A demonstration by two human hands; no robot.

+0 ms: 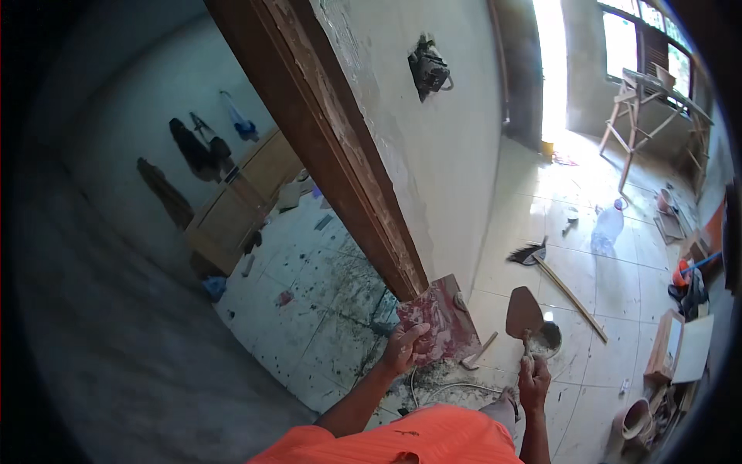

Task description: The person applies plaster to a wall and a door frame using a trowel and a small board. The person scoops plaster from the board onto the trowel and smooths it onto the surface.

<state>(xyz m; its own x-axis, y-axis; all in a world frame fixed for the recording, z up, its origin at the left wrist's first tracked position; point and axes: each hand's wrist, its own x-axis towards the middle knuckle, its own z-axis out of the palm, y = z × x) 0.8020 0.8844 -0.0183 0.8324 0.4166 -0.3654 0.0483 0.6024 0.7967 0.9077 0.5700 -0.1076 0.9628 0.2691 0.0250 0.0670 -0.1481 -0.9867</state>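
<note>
My left hand [403,347] grips the near left edge of a flat reddish board [447,329], which is smeared with pale plaster. A small lump of plaster clings to its far right side. The board is just below the foot of a brown door frame [340,170]. In my right hand [534,382] is a trowel [525,312], held by its handle with the brown blade pointing away from me. Below the trowel, a round bucket [550,340] of grey mix stands on the floor. A hammer [479,352] lies between the board and the bucket.
A broom [572,298] lies on the tiles ahead, with a clear plastic bottle [608,220] beyond it. A wooden trestle [638,116] stands by the window. Along the right are a tipped bucket [635,419] and wooden pieces. A cable [456,386] runs near my feet. Debris covers the doorway floor.
</note>
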